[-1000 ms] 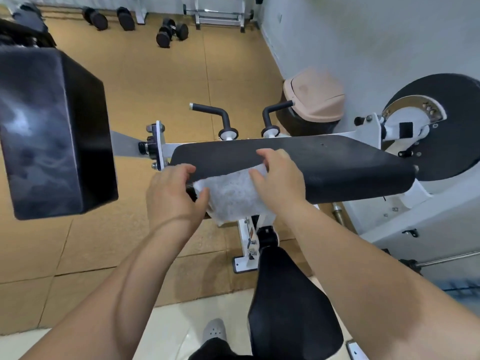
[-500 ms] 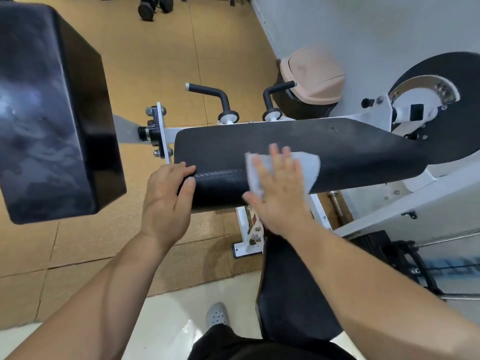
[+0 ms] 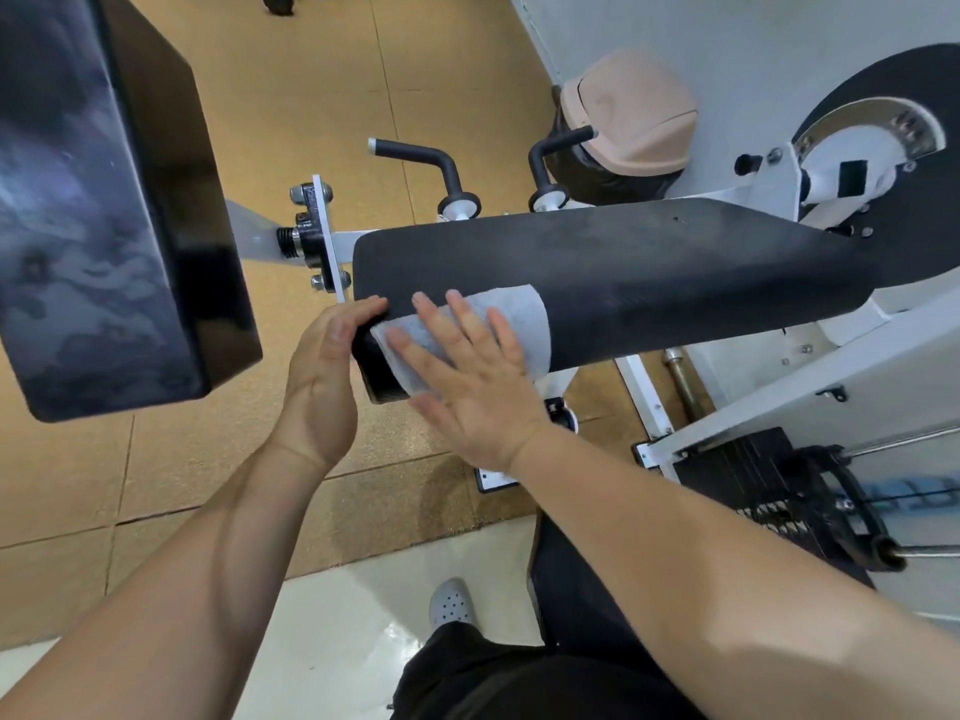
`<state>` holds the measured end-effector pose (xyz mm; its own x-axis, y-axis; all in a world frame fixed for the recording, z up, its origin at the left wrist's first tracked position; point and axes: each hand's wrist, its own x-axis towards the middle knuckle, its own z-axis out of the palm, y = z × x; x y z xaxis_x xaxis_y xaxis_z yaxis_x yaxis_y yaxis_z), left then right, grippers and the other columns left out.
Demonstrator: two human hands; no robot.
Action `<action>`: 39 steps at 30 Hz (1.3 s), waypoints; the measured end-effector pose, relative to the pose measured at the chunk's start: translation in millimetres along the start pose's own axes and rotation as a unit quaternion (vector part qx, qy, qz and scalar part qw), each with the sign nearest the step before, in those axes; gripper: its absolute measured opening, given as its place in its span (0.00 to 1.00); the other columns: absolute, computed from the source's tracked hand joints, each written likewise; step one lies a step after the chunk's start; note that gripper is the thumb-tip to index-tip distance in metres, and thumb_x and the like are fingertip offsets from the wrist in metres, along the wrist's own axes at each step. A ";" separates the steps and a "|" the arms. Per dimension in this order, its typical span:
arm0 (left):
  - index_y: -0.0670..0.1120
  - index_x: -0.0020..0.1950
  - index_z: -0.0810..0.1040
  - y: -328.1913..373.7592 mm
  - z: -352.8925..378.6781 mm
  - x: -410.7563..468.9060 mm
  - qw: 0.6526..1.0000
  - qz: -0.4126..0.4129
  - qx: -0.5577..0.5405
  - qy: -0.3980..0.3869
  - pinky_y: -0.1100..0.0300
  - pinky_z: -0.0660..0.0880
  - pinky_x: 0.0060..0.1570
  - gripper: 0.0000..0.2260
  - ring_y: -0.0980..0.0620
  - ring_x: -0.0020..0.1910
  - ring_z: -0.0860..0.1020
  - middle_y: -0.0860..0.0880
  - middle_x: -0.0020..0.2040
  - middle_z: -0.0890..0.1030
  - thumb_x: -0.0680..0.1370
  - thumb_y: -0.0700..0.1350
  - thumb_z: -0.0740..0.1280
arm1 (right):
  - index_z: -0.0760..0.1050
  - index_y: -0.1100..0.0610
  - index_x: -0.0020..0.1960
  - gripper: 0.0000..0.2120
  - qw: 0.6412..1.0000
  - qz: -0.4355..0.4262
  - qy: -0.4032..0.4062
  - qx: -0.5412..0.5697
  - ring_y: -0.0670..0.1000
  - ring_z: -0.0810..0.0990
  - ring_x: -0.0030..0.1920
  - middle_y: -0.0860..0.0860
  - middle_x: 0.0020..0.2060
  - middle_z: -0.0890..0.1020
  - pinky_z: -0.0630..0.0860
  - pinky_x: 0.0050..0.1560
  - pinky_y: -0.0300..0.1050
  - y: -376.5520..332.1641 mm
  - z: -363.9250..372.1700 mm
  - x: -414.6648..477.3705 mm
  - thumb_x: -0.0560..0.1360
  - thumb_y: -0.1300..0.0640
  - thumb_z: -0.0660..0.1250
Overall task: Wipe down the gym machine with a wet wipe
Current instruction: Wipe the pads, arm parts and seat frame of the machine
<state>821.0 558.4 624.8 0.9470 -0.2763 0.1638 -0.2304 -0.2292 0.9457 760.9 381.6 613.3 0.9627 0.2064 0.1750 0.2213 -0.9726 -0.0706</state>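
Nearest, at the bottom edge of the view, are the person's dark trousers point(image 3: 467, 672) and one grey perforated shoe point(image 3: 452, 604) on pale glossy floor tiles point(image 3: 332, 605). Just right of the shoe, a black padded seat point(image 3: 571, 595) runs up towards the machine. Both bare forearms reach forward.

The left hand point(image 3: 322, 376) grips the left end of the black roller pad point(image 3: 649, 272), its fingers point(image 3: 363, 307) bent over the top of that end. The right hand point(image 3: 480, 392) lies flat on the pad just beside it. Its fingers point(image 3: 439, 324) are straight and spread, grasping nothing but pressing the wet wipe point(image 3: 522, 319) against the pad's near side. The white wipe drapes over the curve of the pad at its left end, partly under the palm, with its right edge showing past the hand.

Below the pad's right end are the white frame point(image 3: 779, 405) and a black weight stack point(image 3: 737, 470). At the left, a large glossy black pad point(image 3: 104, 210) fills the view close to the camera, near a bolted white plate point(image 3: 324, 231).

Beyond the roller pad, two black handles point(image 3: 415, 158) rise from white collars, and a black disc point(image 3: 924, 200) with a chrome plate sits at the right end. Farther back, a bin with a beige lid point(image 3: 631, 111) stands by the white wall point(image 3: 727, 33) on the cork-coloured floor point(image 3: 311, 85).
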 end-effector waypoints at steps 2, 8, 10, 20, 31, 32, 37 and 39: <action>0.57 0.65 0.77 -3.5 -0.4 -0.8 1.000 -0.008 -0.008 -0.003 0.67 0.61 0.71 0.25 0.63 0.69 0.70 0.56 0.67 0.76 0.83 0.61 0.44 | 0.57 0.43 0.82 0.26 0.997 0.061 0.044 0.027 0.56 0.50 0.82 0.50 0.82 0.58 0.41 0.80 0.59 29.8 -4.3 -6.2 0.85 0.43 0.45; 0.54 0.63 0.80 2.5 3.7 -1.5 0.998 -0.029 -0.058 0.008 0.73 0.62 0.67 0.27 0.64 0.67 0.71 0.55 0.65 0.77 0.82 0.62 0.45 | 0.74 0.48 0.73 0.23 0.957 0.270 0.098 0.036 0.58 0.58 0.80 0.52 0.74 0.72 0.46 0.80 0.62 62.5 -18.1 -0.4 0.84 0.45 0.49; 0.51 0.63 0.80 2.1 4.8 -1.2 0.997 -0.028 -0.073 0.013 0.72 0.62 0.67 0.29 0.64 0.67 0.72 0.54 0.65 0.78 0.81 0.62 0.45 | 0.67 0.47 0.77 0.24 0.979 0.190 0.066 -0.010 0.59 0.57 0.80 0.53 0.77 0.68 0.47 0.80 0.63 32.1 -10.7 9.5 0.84 0.44 0.49; 0.51 0.69 0.78 -0.6 4.5 -5.2 0.997 -0.048 -0.061 0.019 0.74 0.60 0.67 0.32 0.66 0.70 0.69 0.57 0.68 0.76 0.81 0.64 0.43 | 0.59 0.42 0.81 0.29 0.993 0.073 0.082 -0.046 0.59 0.56 0.81 0.51 0.81 0.61 0.43 0.80 0.59 22.6 11.8 2.0 0.81 0.38 0.57; 0.54 0.68 0.78 9.1 13.7 -7.8 0.991 -0.080 -0.103 0.039 0.72 0.62 0.67 0.32 0.65 0.69 0.70 0.57 0.69 0.76 0.78 0.67 0.46 | 0.61 0.48 0.80 0.28 0.985 0.149 0.080 -0.046 0.63 0.55 0.80 0.57 0.78 0.64 0.44 0.79 0.66 8.4 7.1 8.5 0.82 0.42 0.50; 0.52 0.70 0.78 6.2 13.9 -7.6 0.989 -0.085 -0.112 0.040 0.68 0.61 0.70 0.33 0.64 0.70 0.70 0.57 0.70 0.76 0.78 0.68 0.45 | 0.59 0.48 0.81 0.28 0.988 0.110 0.083 -0.065 0.63 0.55 0.80 0.58 0.79 0.63 0.44 0.79 0.65 -9.1 14.5 10.9 0.83 0.43 0.51; 0.53 0.72 0.75 7.8 19.3 -7.1 0.986 -0.119 -0.099 0.064 0.52 0.61 0.76 0.34 0.58 0.74 0.69 0.55 0.72 0.75 0.77 0.68 0.46 | 0.60 0.43 0.81 0.28 0.988 -0.013 0.111 -0.105 0.63 0.58 0.80 0.56 0.81 0.62 0.50 0.79 0.64 0.8 22.4 12.3 0.83 0.39 0.58; 0.48 0.74 0.73 14.9 27.0 -7.3 0.992 -0.071 0.077 0.076 0.51 0.61 0.76 0.32 0.50 0.76 0.67 0.49 0.75 0.72 0.79 0.61 0.46 | 0.63 0.39 0.79 0.28 0.983 -0.061 0.115 -0.128 0.65 0.62 0.78 0.56 0.80 0.65 0.55 0.78 0.64 34.0 18.9 5.8 0.81 0.37 0.61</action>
<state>804.7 531.7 630.0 0.9923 -0.0905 0.0842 -0.1136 -0.3986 0.9101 776.9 351.7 593.3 0.8638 0.3224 0.3872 0.2585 -0.9432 0.2087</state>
